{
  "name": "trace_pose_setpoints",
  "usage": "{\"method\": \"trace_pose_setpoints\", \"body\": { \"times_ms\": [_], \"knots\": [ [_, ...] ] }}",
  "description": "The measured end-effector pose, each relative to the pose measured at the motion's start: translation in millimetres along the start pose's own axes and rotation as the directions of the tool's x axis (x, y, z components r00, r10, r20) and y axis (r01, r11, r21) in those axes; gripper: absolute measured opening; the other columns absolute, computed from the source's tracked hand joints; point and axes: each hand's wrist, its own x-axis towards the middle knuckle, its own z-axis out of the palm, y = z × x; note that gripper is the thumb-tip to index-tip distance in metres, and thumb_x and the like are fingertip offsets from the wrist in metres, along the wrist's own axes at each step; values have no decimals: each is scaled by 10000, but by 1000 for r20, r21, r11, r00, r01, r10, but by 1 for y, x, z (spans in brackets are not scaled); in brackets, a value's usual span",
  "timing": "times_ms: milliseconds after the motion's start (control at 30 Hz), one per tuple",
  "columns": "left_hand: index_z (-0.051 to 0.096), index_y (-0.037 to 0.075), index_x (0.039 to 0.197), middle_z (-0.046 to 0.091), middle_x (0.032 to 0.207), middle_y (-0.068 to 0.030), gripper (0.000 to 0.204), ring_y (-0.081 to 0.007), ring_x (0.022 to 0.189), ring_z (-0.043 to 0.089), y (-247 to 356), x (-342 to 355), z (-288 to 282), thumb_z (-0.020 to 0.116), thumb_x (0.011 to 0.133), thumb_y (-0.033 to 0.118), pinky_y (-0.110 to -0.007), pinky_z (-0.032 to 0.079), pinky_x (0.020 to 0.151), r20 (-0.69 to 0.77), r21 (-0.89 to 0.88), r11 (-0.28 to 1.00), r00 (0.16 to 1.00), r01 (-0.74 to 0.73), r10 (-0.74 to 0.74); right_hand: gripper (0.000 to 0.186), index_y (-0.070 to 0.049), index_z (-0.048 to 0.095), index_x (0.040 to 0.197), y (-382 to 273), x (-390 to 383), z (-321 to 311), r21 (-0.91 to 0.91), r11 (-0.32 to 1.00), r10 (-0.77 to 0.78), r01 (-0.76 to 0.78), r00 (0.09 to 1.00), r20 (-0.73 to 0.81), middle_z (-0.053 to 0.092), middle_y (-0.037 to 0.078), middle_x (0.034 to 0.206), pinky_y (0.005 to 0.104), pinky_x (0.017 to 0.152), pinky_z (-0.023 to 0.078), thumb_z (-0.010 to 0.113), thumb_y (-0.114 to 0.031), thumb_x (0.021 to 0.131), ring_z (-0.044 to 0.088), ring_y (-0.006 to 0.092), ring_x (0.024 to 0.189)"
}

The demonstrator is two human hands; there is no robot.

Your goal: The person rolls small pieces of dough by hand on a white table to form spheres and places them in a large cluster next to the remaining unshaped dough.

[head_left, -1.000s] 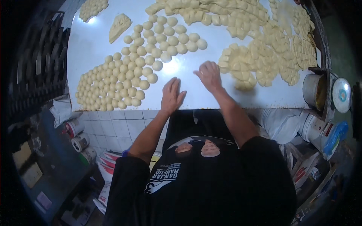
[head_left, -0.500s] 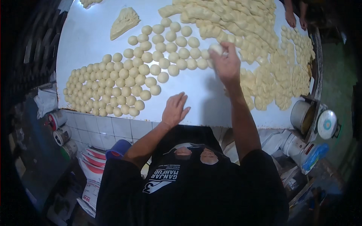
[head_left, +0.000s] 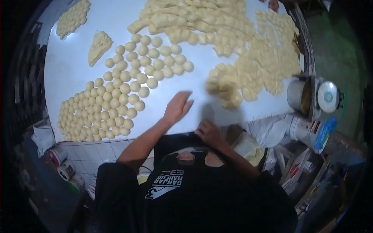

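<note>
My left hand (head_left: 178, 108) hovers at or rests on the table's front part, fingers stretched out and holding nothing. My right hand (head_left: 207, 131) is at the table's front edge, close to my dark shirt; its fingers look bent, but blur and angle hide whether they hold anything. Rows of round dough balls (head_left: 115, 93) spread across the table left of my left hand. Right of both hands lies a cluster of cut dough pieces (head_left: 229, 83), its near part blurred or shadowed. Long strips of portioned dough (head_left: 194, 19) lie behind.
The white table (head_left: 194, 85) carries a dough lump (head_left: 100, 47) and another batch of balls (head_left: 74, 18) at the far left. Another person's hand (head_left: 273, 5) shows at the far right. A metal pot (head_left: 298, 95) and a scale (head_left: 328, 97) stand beyond the right edge.
My right hand has come back from the ball rows to the front edge; the dough ball it held is no longer seen in it. The view has shifted, while my left hand stays nearly in place.
</note>
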Motion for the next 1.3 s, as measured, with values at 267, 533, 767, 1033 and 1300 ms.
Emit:
{"method": "trace_pose_setpoints", "body": {
  "times_ms": [267,533,767,1033,1300],
  "knots": [
    [614,50,1335,629,1238,-207,445,-438,1078,633,36,60,99,786,939,157,-521,531,926,-164,318,942,972,-110,169,194,-57,695,1048,29,-29,-111,160,952,285,-263,949,-137,724,193,1026,522,837,572,720,-248,1028,711,442,990],
    [639,15,1175,621,1033,-213,273,-430,960,635,29,-55,13,693,915,-50,-484,534,844,-144,339,941,988,-2,54,243,-45,691,1094,58,-81,-108,221,943,284,-250,949,-139,745,201,1020,528,853,567,727,-274,1020,717,448,984],
    [644,-3,1232,645,1055,-140,296,-242,868,649,33,-200,-73,771,966,22,-374,558,789,-473,248,891,851,379,-230,374,23,706,1092,48,29,-55,307,950,180,-57,903,-390,752,268,1033,505,834,570,733,-345,1027,730,448,949],
    [586,65,1372,651,1174,-149,579,-365,1074,634,6,-170,-51,875,894,220,-514,512,913,-98,567,817,993,110,-65,410,20,670,1117,30,157,-53,-120,875,357,-470,791,-497,741,286,1080,555,800,602,703,-378,1023,741,496,939],
    [672,85,1199,597,1395,-172,388,-382,1292,560,-38,-146,-72,806,947,348,-519,451,1040,-17,516,855,997,-58,78,369,-8,711,966,-74,35,8,237,935,260,-263,965,46,699,234,911,538,835,563,767,-373,951,693,442,896]
  ]
}}
